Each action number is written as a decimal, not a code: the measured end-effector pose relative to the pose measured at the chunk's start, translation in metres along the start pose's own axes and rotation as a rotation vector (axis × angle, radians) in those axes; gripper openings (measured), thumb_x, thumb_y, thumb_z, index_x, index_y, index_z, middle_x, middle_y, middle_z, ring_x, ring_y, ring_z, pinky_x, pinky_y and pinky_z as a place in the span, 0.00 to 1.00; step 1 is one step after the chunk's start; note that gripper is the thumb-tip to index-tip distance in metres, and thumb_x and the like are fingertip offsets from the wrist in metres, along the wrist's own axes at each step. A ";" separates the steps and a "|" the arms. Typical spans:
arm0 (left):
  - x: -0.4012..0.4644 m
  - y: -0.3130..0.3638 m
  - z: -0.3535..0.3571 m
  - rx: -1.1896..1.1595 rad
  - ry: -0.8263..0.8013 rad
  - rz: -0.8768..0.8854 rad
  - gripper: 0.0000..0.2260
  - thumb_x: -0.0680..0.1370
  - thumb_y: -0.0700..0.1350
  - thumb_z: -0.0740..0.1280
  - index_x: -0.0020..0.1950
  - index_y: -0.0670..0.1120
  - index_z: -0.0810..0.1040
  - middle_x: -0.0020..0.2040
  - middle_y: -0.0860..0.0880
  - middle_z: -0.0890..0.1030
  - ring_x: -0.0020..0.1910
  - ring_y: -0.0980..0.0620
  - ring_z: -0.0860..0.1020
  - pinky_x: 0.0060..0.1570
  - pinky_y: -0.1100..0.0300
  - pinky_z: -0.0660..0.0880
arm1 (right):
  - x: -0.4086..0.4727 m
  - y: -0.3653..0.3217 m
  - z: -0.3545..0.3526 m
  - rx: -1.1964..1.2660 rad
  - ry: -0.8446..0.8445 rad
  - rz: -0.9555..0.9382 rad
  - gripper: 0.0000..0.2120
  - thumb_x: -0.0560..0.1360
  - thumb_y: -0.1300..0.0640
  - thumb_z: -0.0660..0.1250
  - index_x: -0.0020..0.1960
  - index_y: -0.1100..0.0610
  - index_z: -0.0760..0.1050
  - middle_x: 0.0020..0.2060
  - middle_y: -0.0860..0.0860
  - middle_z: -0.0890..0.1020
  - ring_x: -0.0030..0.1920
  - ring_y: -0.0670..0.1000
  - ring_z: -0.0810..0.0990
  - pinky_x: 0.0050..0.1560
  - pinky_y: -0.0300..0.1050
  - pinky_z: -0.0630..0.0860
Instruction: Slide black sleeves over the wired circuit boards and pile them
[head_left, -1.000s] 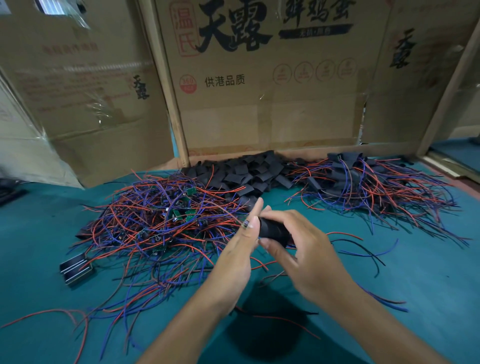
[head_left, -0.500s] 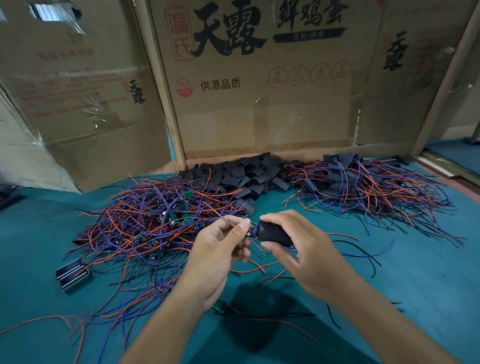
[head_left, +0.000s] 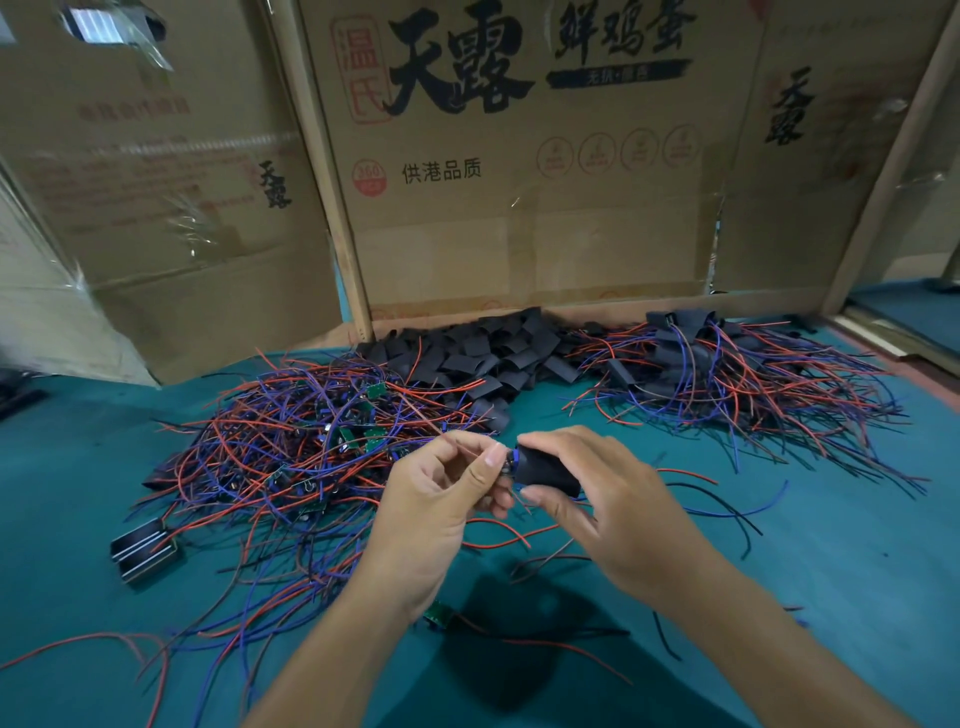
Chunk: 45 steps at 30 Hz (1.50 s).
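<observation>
right hand (head_left: 613, 499) curled round black sleeve (head_left: 550, 467), held above teal table (head_left: 831, 571); left hand (head_left: 441, 493) pinching board end (head_left: 510, 464) at sleeve's mouth. bare wired boards (head_left: 311, 447) heaped left, loose sleeves (head_left: 483, 353) behind, sleeved pile (head_left: 727, 374) right.

On the middle cardboard panel (head_left: 519, 218) standing along the tabletop's far edge we read big black brush characters 天露, a red-outlined seal with 温氏 to their left, 鲜鸡蛋 to their right, and lower down 供港品质 beside a red round badge marked 360. We see 天露 again, small and vertical, on the left cardboard panel (head_left: 171, 218) and the right cardboard panel (head_left: 810, 208). The remaining print is too faint for us to read.
</observation>
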<state>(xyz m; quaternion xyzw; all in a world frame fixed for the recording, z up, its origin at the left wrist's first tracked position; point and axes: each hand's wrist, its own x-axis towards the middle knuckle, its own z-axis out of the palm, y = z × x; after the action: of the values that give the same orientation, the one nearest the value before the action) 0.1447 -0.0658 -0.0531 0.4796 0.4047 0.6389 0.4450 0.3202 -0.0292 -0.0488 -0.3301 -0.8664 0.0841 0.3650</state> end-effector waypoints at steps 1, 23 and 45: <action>0.000 0.001 -0.001 -0.005 -0.010 -0.015 0.04 0.72 0.45 0.72 0.44 0.46 0.84 0.37 0.44 0.81 0.33 0.51 0.79 0.37 0.63 0.76 | 0.000 0.001 0.000 -0.015 0.013 0.005 0.18 0.77 0.50 0.65 0.64 0.56 0.75 0.56 0.49 0.79 0.50 0.55 0.77 0.53 0.44 0.69; -0.001 0.009 -0.013 -0.043 -0.116 -0.428 0.06 0.66 0.40 0.73 0.35 0.47 0.77 0.30 0.45 0.77 0.28 0.53 0.75 0.28 0.61 0.70 | -0.002 -0.001 0.005 -0.121 -0.087 -0.181 0.19 0.80 0.49 0.57 0.62 0.60 0.76 0.54 0.51 0.80 0.51 0.53 0.79 0.53 0.43 0.72; 0.000 -0.002 -0.001 -0.054 -0.015 -0.489 0.08 0.74 0.32 0.71 0.38 0.43 0.77 0.29 0.46 0.74 0.25 0.54 0.71 0.24 0.63 0.72 | 0.001 0.019 0.006 -0.336 -0.194 -0.224 0.12 0.77 0.56 0.62 0.58 0.58 0.78 0.49 0.50 0.83 0.48 0.53 0.82 0.44 0.47 0.80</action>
<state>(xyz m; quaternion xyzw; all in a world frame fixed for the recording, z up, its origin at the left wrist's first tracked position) 0.1441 -0.0652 -0.0552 0.3600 0.4881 0.5195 0.6020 0.3247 -0.0135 -0.0598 -0.2785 -0.9306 -0.0710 0.2268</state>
